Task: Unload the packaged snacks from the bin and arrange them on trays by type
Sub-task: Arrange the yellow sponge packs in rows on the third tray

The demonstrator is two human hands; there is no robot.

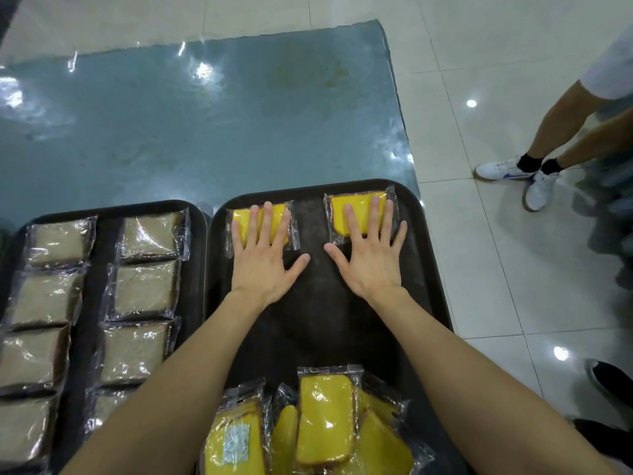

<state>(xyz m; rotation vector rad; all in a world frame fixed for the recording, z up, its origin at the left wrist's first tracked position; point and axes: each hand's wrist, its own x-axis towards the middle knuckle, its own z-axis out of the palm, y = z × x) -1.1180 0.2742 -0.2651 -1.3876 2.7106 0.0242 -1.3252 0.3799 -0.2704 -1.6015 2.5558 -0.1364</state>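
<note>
We have two dark trays side by side on a teal mat [205, 132]; the right tray [435, 269] lies under both our hands, the left tray [99, 241] off beyond our left little finger; no bin shows in this view, so we cannot tell how much remains in it.

The left tray looks close to full, we judge: two columns of brown wrapped cakes [144, 289], eight that we can count, though the nearest ones run out of view or under our left forearm, so the true number may be higher.

The right tray is barely started; near our elbows sits a loose heap of yellow wrapped cakes [325, 419], at least five, overlapping too much for a sure count, and these are yet to be laid out.

Only two yellow cakes are placed, both at the far edge of the tray; one yellow packet [241, 228] lies under our left fingertips, the other yellow packet [342, 209] under our right fingertips, well apart from each other with bare tray between our thumbs.

Our left hand [262, 269] and right hand [371, 269] are both spread flat, fingers splayed and pressing on the wrappers, gripping nothing; we judge the first yellow row is just being set.
</note>
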